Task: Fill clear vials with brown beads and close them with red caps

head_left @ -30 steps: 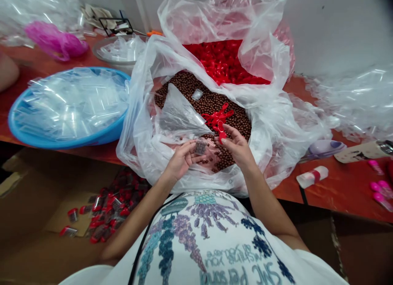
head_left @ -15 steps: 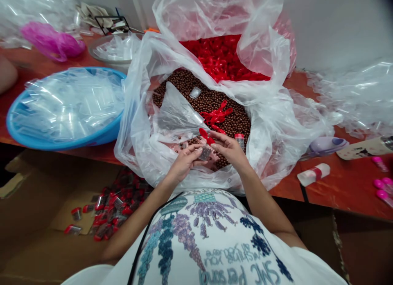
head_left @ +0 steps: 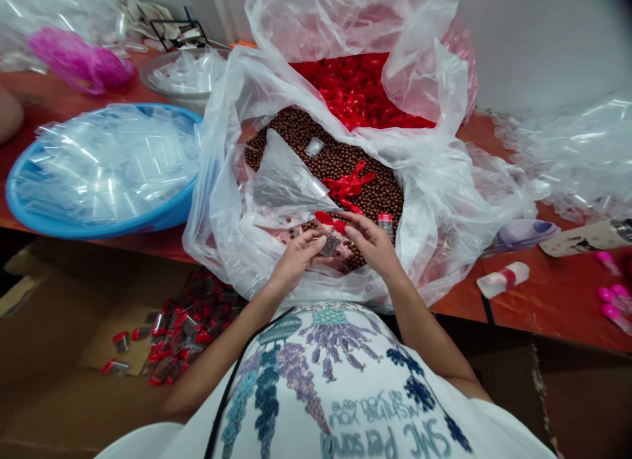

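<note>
My left hand (head_left: pixel 295 260) pinches a small clear plastic container (head_left: pixel 330 243) filled with dark brown beads. Close beside it, my right hand (head_left: pixel 371 243) is closed on a red plastic cap (head_left: pixel 338 226), whose rounded, spoon-like end points left. Its fingertips partly hide the cap. Both hands are over a white plastic bag (head_left: pixel 217 202) that holds loose brown beads (head_left: pixel 378 195). On the beads lie several red plastic pieces (head_left: pixel 349 182), a clear empty container (head_left: pixel 314 147) and a red-topped container (head_left: pixel 385 226). A clear plastic cone (head_left: pixel 289 176) rests there too.
Left stands a blue basin (head_left: pixel 99 232) of clear plastic pieces. Behind the beads is a heap of red caps (head_left: pixel 355 90). Red-capped containers (head_left: pixel 190 327) fill part of a cardboard box (head_left: pixel 54 353) below. A white roll (head_left: pixel 503 279) lies on the right of the table (head_left: pixel 557 294).
The red cap in my right hand has tipped lower and sits nearer the container. My left hand keeps its hold almost unmoved. The view has shifted slightly.
</note>
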`<action>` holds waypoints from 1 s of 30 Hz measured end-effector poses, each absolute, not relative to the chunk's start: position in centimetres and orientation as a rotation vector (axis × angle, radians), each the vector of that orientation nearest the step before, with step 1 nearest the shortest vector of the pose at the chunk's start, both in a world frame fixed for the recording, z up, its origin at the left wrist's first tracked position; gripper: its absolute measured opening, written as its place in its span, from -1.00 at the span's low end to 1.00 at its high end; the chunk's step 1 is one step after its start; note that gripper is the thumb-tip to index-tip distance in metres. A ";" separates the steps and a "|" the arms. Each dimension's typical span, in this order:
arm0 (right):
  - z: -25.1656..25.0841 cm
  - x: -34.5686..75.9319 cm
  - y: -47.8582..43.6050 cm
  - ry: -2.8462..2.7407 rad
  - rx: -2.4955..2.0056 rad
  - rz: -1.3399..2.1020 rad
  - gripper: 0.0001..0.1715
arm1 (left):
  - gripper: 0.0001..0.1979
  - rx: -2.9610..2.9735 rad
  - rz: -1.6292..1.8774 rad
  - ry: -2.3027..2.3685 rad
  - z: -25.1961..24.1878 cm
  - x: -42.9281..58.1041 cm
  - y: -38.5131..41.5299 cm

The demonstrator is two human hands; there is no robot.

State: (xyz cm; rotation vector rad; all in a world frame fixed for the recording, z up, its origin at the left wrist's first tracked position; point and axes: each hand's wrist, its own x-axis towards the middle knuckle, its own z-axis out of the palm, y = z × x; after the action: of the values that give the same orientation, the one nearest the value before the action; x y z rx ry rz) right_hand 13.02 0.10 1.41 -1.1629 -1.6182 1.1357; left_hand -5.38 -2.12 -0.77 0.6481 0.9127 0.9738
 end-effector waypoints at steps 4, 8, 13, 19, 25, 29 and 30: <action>1.3 12.6 -0.2 -1.647 -1.207 1.086 -0.68 | -0.64 0.678 0.989 0.911 -1.0 -5.2 -2.2; 0.8 12.2 -0.3 -1.711 -1.264 0.948 -0.68 | -0.62 0.661 0.995 0.924 -1.1 -5.1 -2.4; 0.6 12.2 -0.4 -1.854 -1.219 0.834 -0.65 | -0.59 0.643 0.991 0.935 -0.9 -5.0 -2.5; 0.3 12.1 -0.8 -2.220 -1.100 0.583 -0.18 | -0.61 0.596 1.054 0.936 -0.5 -4.9 -2.4; -0.6 11.9 -1.0 -2.213 -1.105 0.390 -0.18 | -0.64 0.528 1.050 0.922 -0.7 -4.6 -2.3; -0.9 11.9 -1.2 -2.215 -1.090 0.343 -0.22 | -0.69 0.395 1.029 0.813 -0.5 -4.5 -1.8; -0.9 11.9 -1.2 -2.215 -1.081 0.337 -0.22 | -0.66 0.350 1.010 0.778 -0.3 -4.4 -1.6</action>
State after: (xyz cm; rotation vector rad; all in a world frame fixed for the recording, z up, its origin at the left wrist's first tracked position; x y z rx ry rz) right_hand 11.87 -1.23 -0.92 -1.0813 -2.2150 0.3373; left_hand -4.42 -1.65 -0.32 0.3504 0.7782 1.0099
